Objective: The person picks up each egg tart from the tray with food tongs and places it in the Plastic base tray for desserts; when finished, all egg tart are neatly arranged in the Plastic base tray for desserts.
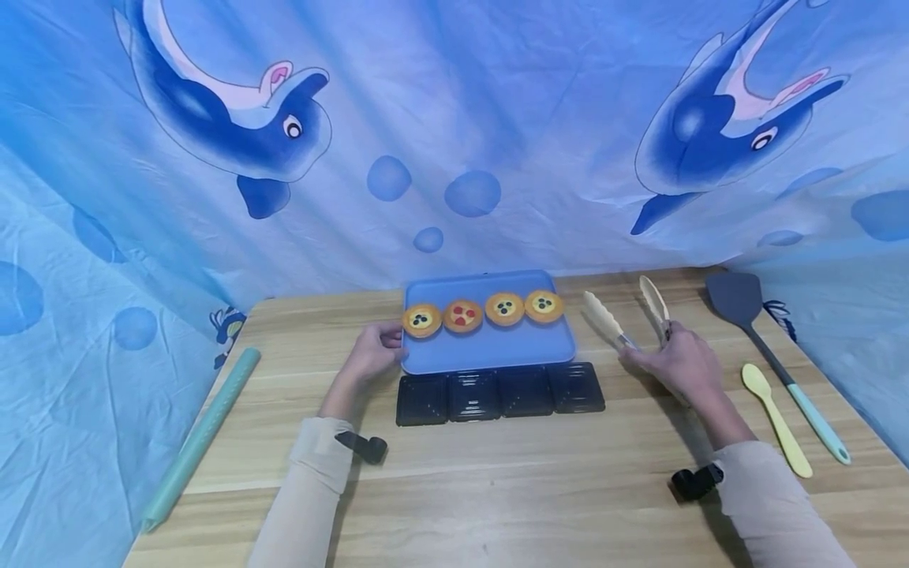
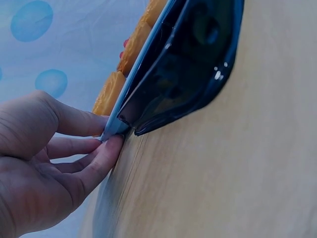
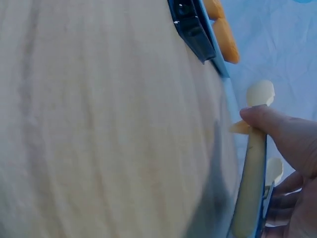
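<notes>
Fingers of the right hand (image 1: 678, 363) curl round the cream-tipped metal kitchen tongs (image 1: 602, 317), the thumb laid along one arm, and the two arms stand parted in a V. Fingertips of the left hand (image 1: 375, 350) pinch the 9 o'clock edge of the flat blue rectangular tray (image 1: 490, 351). On that tray lie four round golden toy tarts in a row: one dark-dotted tart (image 1: 422, 321) beside the left fingers, the red-topped tart (image 1: 462, 315), then two more dark-dotted ones, the third (image 1: 504, 308) and the fourth (image 1: 544, 306). What seems to matter most is the gap between tongs and tarts: from the parted tips the fourth tart lies near but apart, at about 9 o'clock, and the right hand is the nearer one to it. Yet the tongs' long axis runs from 5 to 11 o'clock, tips toward 11, so they point past the tray's 3 o'clock edge rather than at the row. Whether the tips touch the wood I cannot tell. Both the tray and the row stretch from 9 to 3 o'clock, as do the four square glossy black plastic containers (image 1: 525, 391) just at the tray's 6 o'clock side.
</notes>
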The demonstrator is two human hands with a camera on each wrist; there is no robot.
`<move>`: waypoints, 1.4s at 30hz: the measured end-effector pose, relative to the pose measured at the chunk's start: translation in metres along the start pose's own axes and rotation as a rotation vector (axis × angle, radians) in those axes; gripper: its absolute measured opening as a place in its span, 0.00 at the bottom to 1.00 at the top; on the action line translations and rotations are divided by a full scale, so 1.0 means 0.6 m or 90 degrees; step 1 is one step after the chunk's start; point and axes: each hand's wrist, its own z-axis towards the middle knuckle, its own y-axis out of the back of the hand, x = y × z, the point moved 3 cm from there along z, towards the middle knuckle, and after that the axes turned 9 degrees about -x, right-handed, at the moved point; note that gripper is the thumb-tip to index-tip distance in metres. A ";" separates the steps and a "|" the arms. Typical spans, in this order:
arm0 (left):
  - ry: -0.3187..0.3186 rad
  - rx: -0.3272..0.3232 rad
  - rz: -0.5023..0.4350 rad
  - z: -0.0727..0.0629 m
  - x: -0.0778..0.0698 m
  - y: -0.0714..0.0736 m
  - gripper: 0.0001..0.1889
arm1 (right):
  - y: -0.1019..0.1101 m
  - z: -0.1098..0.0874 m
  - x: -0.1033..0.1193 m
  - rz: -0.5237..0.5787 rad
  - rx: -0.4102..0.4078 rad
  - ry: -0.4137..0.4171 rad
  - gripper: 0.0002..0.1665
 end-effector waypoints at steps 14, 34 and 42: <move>0.006 -0.005 0.008 -0.006 0.013 0.010 0.29 | 0.058 0.023 0.045 0.024 -0.075 0.124 0.50; 0.020 -0.005 -0.036 -0.006 0.011 0.004 0.30 | 0.042 0.113 0.119 -0.043 0.164 0.378 0.59; 0.020 -0.003 -0.048 -0.005 0.007 -0.002 0.29 | 0.022 0.125 0.121 -0.023 0.207 0.383 0.54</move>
